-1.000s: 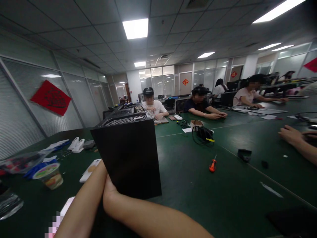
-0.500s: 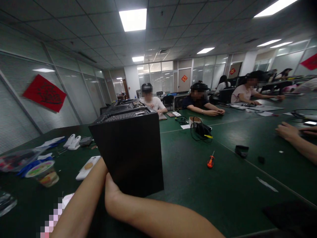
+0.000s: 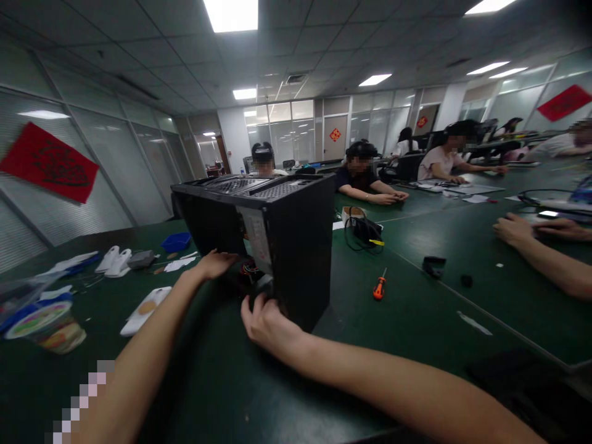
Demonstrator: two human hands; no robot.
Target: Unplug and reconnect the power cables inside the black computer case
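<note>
A black computer case (image 3: 296, 246) stands upright on the green table (image 3: 393, 333), its open side turned toward me with cables showing inside. My right hand (image 3: 264, 320) grips the case's near bottom corner, fingers curled on the edge. My left hand (image 3: 213, 264) rests against the lower edge of the open side, fingers stretched out and reaching into the case.
An orange-handled screwdriver (image 3: 379, 287) lies right of the case, with a bundle of black cables (image 3: 363, 233) behind it. A noodle cup (image 3: 44, 324), white parts (image 3: 143, 308) and a blue tray (image 3: 176, 242) lie on the left. Another person's hands (image 3: 515, 229) rest at right; several people sit further back.
The case has been turned, so its open side now faces me instead of a closed panel. My left hand moved into the opening and my right hand shifted to the near corner.
</note>
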